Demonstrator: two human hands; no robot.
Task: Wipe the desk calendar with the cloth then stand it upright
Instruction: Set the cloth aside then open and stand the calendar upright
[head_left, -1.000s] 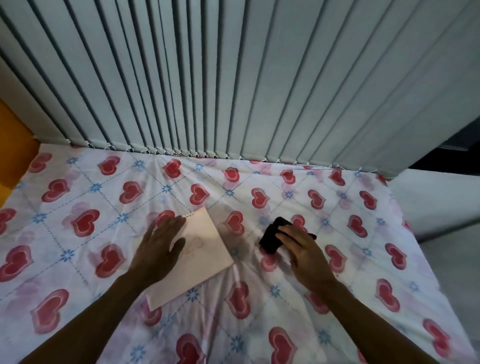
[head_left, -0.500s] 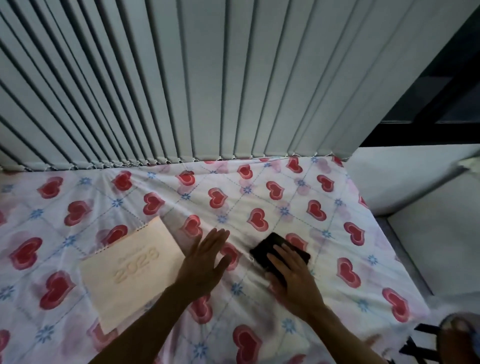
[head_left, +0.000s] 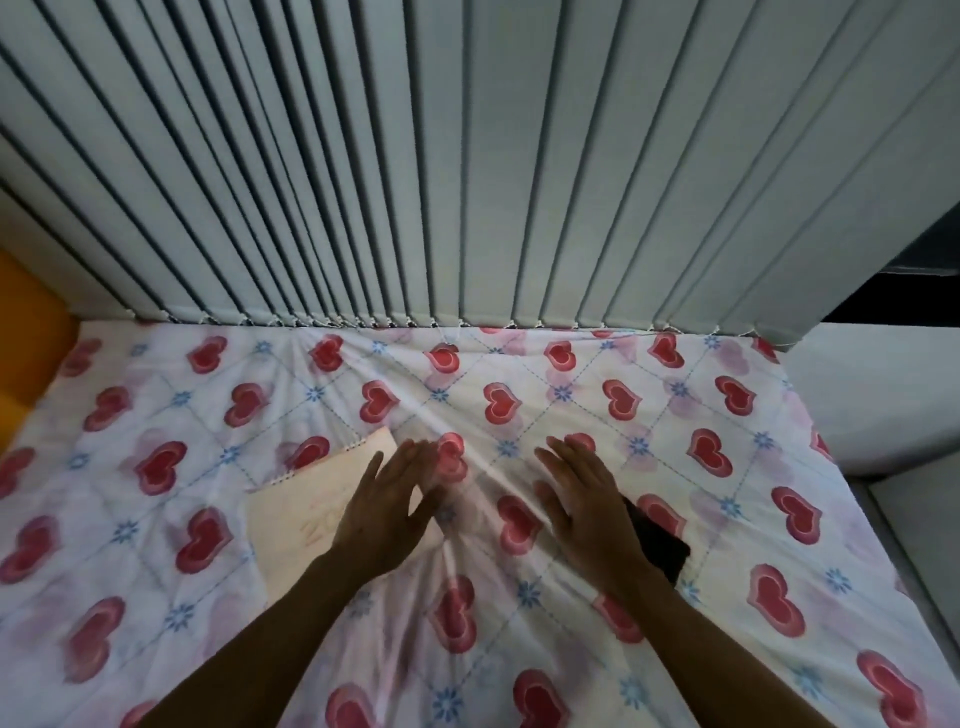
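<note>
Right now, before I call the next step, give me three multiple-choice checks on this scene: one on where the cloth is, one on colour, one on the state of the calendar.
1. Where does the dark folded cloth lie?
A. Beside the right hand, on its outer side
B. On top of the calendar
C. Against the blinds

2. What colour are the hearts on the white bedsheet?
A. Blue
B. Red
C. Green

3. How is the pale pink spiral-bound desk calendar standing?
A. Upright
B. Lying flat
C. Held in the air

Answers: 1 A, the cloth shows at the right hand's outer edge, partly hidden by it. 2 B, the hearts are red; only the small flowers are blue. 3 B, it lies flat on the sheet, with the left hand open over its right edge.
</note>
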